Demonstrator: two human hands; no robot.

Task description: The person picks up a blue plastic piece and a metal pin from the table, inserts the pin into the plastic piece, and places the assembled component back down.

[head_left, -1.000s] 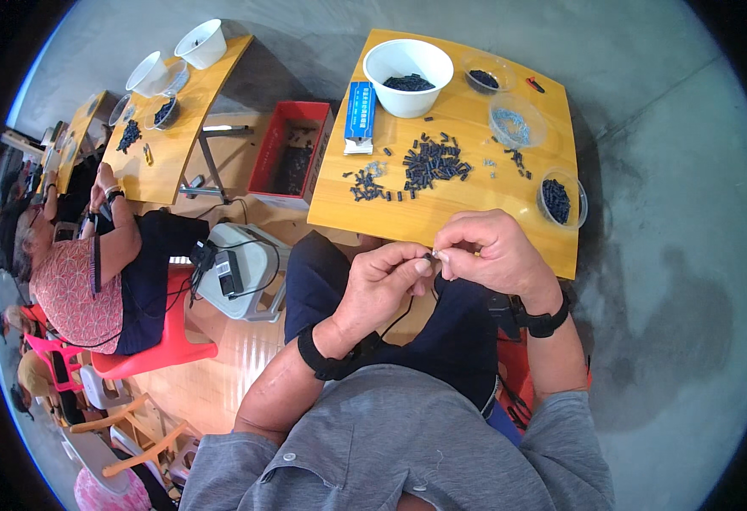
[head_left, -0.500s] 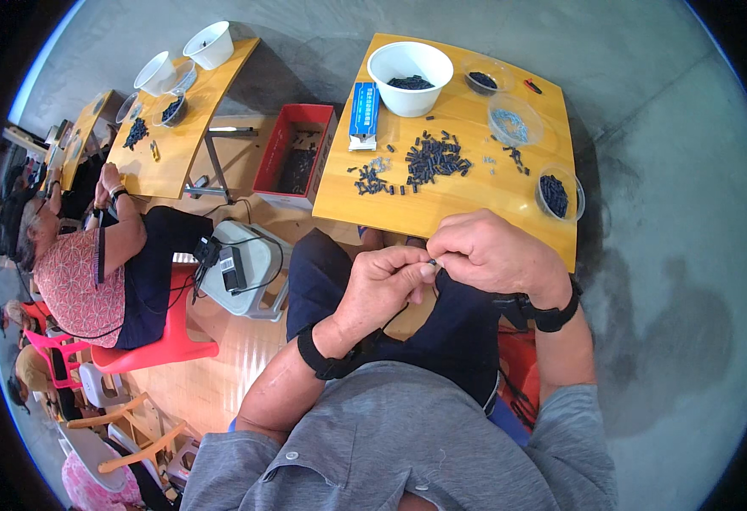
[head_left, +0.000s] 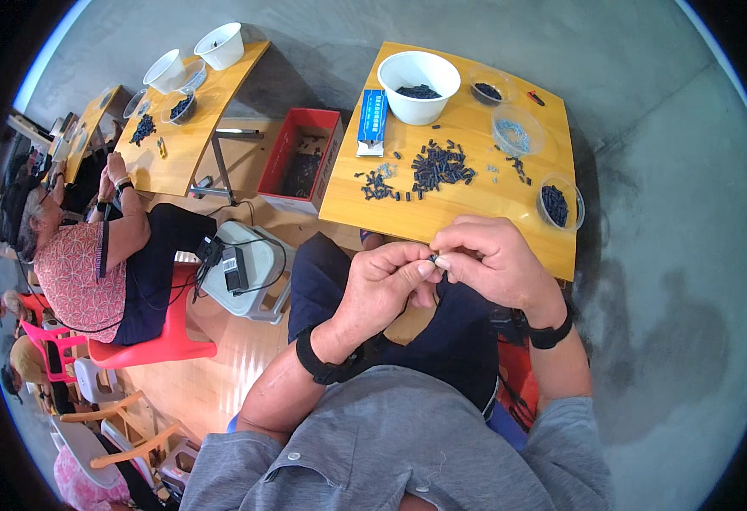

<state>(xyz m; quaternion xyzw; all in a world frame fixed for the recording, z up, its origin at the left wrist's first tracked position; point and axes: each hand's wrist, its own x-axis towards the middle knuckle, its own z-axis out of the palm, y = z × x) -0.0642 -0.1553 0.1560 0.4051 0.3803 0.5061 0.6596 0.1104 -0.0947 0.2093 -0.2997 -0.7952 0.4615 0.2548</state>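
Both my hands meet above my lap, just off the near edge of the yellow table [head_left: 509,234]. My left hand [head_left: 382,281] pinches a small dark part [head_left: 433,257] between thumb and forefinger. Pressed against the same part are the thumb and forefinger of my right hand [head_left: 497,260]; the fingertips hide most of it. On the table beyond lies a heap of short dark cylindrical pieces [head_left: 440,166], with a smaller group of dark and clear pieces [head_left: 379,183] to its left.
A white bucket [head_left: 418,64] holds dark pieces, beside a blue box [head_left: 372,119]. Clear tubs stand on the right: one with clear bits [head_left: 516,132], one with dark pieces [head_left: 554,204]. A red carton [head_left: 301,157] and grey stool [head_left: 250,264] are left; a co-worker [head_left: 84,272] sits beyond.
My right hand has turned and its fingers have shifted on the small dark part, so the thumb now shows. My left hand keeps its pinch. The whole view has shifted slightly.
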